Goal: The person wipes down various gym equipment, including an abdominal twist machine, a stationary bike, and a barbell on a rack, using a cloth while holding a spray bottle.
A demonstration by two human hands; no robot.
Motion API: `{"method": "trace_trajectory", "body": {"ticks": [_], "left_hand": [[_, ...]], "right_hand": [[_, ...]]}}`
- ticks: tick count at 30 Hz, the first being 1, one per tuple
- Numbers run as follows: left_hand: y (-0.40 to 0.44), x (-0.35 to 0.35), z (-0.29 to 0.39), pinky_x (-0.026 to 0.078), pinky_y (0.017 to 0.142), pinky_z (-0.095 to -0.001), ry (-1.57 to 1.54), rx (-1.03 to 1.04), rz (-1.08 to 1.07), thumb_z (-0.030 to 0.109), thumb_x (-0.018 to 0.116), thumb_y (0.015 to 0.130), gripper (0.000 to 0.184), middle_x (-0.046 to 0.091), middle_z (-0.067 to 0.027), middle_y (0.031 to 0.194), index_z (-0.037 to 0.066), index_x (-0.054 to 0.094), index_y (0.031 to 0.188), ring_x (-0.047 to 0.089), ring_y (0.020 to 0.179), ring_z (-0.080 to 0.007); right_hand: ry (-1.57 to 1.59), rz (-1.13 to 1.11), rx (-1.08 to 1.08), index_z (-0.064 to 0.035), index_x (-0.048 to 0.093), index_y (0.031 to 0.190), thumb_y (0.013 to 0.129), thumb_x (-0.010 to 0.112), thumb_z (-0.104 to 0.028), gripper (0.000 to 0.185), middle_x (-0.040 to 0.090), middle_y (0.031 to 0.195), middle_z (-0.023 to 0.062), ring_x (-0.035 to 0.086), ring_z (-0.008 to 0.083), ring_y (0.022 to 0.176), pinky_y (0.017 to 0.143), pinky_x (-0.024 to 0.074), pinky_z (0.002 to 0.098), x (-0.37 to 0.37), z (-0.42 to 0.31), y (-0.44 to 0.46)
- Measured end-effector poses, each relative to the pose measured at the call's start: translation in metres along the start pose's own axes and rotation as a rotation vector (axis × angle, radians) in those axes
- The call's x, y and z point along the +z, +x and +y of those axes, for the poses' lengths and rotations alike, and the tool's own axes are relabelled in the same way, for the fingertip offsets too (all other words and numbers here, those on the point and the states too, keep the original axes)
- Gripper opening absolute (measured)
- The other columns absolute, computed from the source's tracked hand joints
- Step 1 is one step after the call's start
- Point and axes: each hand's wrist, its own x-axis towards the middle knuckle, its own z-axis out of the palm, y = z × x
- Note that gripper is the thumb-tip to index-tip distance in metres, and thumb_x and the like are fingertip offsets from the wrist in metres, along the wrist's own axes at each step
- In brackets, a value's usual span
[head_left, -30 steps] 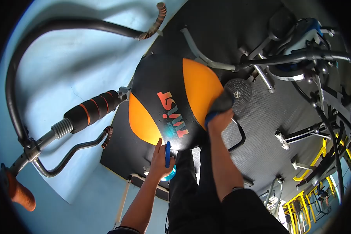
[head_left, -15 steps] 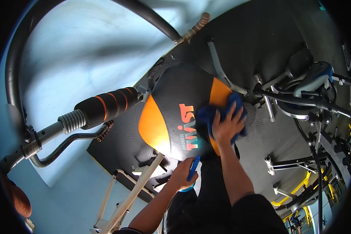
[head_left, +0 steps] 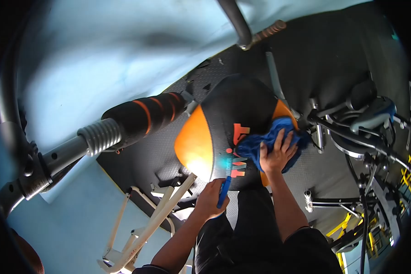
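Observation:
A padded black seat (head_left: pixel 242 98) with orange side panels and "TWIST" lettering stands in front of me. My right hand (head_left: pixel 277 157) holds a blue cloth (head_left: pixel 285 125) against the seat's right side, fingers spread over the bunched fabric. The cloth covers part of the lettering and part of the right orange panel. Near the seat's front edge, my left hand (head_left: pixel 210 198) is closed around what looks like a spray bottle (head_left: pixel 224 192). Only its slim blue top shows clearly; my fingers hide the rest.
A grey bar with a black-and-orange foam roller (head_left: pixel 146 116) juts in from the left. Cream metal legs (head_left: pixel 150 228) stand at lower left. Exercise machines with black bars (head_left: pixel 351 130) and yellow frames fill the right. A pale blue wall (head_left: pixel 100 59) rises behind.
My view has shifted, so the seat appears farther right. The cloth now reaches over the middle of the lettering and lies more spread out. My left hand keeps hold of the spray bottle.

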Motion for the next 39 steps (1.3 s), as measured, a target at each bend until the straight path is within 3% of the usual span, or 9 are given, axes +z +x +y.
{"method": "trace_trajectory", "body": {"ticks": [3,9,13,17,21,27,29,33,39], "left_hand": [[-0.006,0.000,-0.012,0.047,0.086,-0.0427,0.001,0.012,0.027,0.019,0.063,0.074,0.052,0.060,-0.0204,0.103,0.004,0.051,0.122,0.058,0.096,-0.0385],[-0.010,0.014,-0.030,0.046,0.091,-0.0416,-0.124,-0.114,0.052,0.019,0.064,0.077,0.049,0.060,-0.0177,0.110,0.005,0.052,0.122,0.059,0.102,-0.0359],[-0.014,0.007,-0.029,0.046,0.092,-0.0406,-0.147,-0.090,0.087,0.019,0.064,0.077,0.052,0.061,-0.0171,0.115,0.003,0.051,0.125,0.060,0.103,-0.0337],[-0.028,-0.012,-0.030,0.047,0.089,-0.0398,-0.139,-0.084,0.135,0.017,0.065,0.077,0.051,0.062,-0.0158,0.112,0.005,0.051,0.124,0.061,0.100,-0.0327],[-0.037,-0.019,-0.041,0.046,0.092,-0.0439,-0.179,-0.101,0.100,0.017,0.064,0.077,0.051,0.059,-0.0202,0.111,0.000,0.050,0.122,0.057,0.104,-0.0389],[-0.041,-0.015,-0.058,0.046,0.091,-0.0423,-0.163,-0.098,0.129,0.018,0.063,0.077,0.049,0.060,-0.0199,0.111,0.003,0.052,0.122,0.058,0.103,-0.0373],[-0.047,-0.020,-0.055,0.047,0.090,-0.0424,-0.187,-0.130,0.086,0.017,0.063,0.077,0.048,0.060,-0.0198,0.112,0.003,0.052,0.122,0.058,0.102,-0.0375],[-0.070,-0.030,-0.069,0.048,0.086,-0.0423,-0.157,-0.030,0.092,0.017,0.064,0.076,0.048,0.061,-0.0176,0.108,0.003,0.053,0.121,0.060,0.098,-0.0376],[-0.100,-0.034,-0.108,0.048,0.085,-0.0414,-0.157,-0.142,0.105,0.016,0.063,0.076,0.045,0.062,-0.0185,0.104,0.003,0.054,0.118,0.061,0.095,-0.0353]], "right_hand": [[-0.130,0.070,0.230,-0.0154,0.039,0.145,0.088,0.046,-0.056,0.069,0.035,0.147,0.0215,0.031,0.0510,0.132,0.107,0.0192,0.0644,0.000,-0.051,0.063],[0.023,-0.031,-0.378,-0.0202,0.048,0.138,0.092,0.046,-0.045,0.053,0.043,0.144,0.0088,0.033,0.0434,0.134,0.109,0.0202,0.0636,-0.001,-0.162,0.125],[0.358,-0.100,-0.592,-0.0240,0.050,0.137,0.086,0.056,-0.041,0.054,0.047,0.140,0.0054,0.034,0.0438,0.133,0.109,0.0244,0.0609,0.006,-0.113,0.039],[0.127,-0.051,-0.385,-0.0273,0.048,0.140,0.081,0.057,-0.055,0.065,0.043,0.143,0.0081,0.034,0.0480,0.131,0.105,0.0240,0.0661,0.005,-0.039,0.016],[-0.043,0.110,0.102,-0.0242,0.046,0.140,0.084,0.052,-0.053,0.064,0.034,0.150,0.0152,0.030,0.0510,0.132,0.105,0.0189,0.0694,0.002,-0.119,0.100],[0.185,-0.071,-0.575,-0.0274,0.047,0.139,0.086,0.054,-0.047,0.056,0.041,0.146,0.0098,0.030,0.0457,0.135,0.108,0.0230,0.0635,0.024,-0.166,0.011],[0.402,-0.513,-0.433,-0.0299,0.047,0.139,0.084,0.058,-0.046,0.058,0.039,0.147,0.0083,0.029,0.0414,0.137,0.108,0.0268,0.0590,0.014,-0.128,-0.044],[0.021,-0.514,-0.171,-0.0294,0.044,0.142,0.082,0.059,-0.054,0.066,0.031,0.152,0.0088,0.022,0.0483,0.138,0.104,0.0247,0.0669,-0.025,-0.085,-0.045],[0.110,0.059,-0.111,-0.0235,0.037,0.145,0.090,0.048,-0.054,0.064,0.030,0.152,0.0121,0.018,0.0494,0.139,0.106,0.0068,0.0725,0.030,-0.212,0.001]]}}
